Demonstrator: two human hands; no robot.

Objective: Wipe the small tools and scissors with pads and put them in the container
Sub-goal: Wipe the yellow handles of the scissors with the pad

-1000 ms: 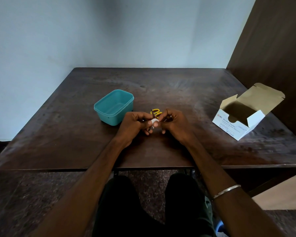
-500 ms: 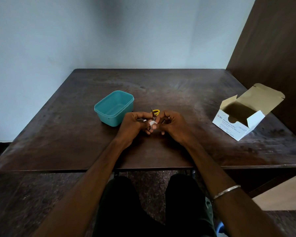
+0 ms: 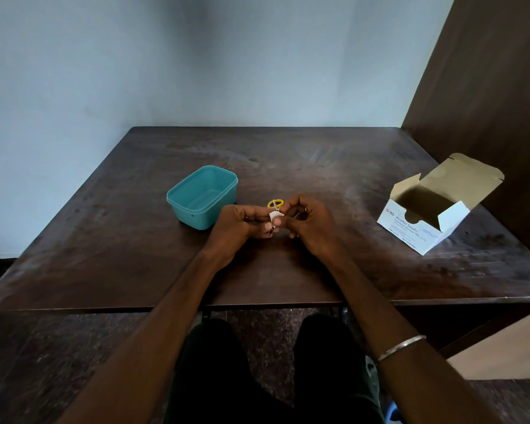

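Yellow-handled scissors (image 3: 275,204) held up just above the table (image 3: 318,166), at its middle near the front edge, handle loops pointing to the far side, metal end poking out low between the two hands. White pad (image 3: 275,215) folded round the blades, pinched there by thumb and fingertips of the right hand (image 3: 311,223). Left hand (image 3: 237,226) curled round the lower part of the scissors from the left, fingers bent in and pressed together; exact contact under the pad too small to tell. Both hands touching or nearly touching at the pad.

Just to the left, teal container (image 3: 203,197), lid off, standing upright on the table, near the left hand but apart from it; inside looks bare, though shadow hides the near corner. Well apart to the right, white cardboard box (image 3: 435,206) printed "Alcohol Swabs", flap open and tilted back, dark inside. Thin metal bangle (image 3: 401,347) on the right forearm. Dark worn wood tabletop, pale blue wall (image 3: 196,56) behind, brown panel (image 3: 487,71) at far right. Dark trousers (image 3: 257,377) below the near table edge.
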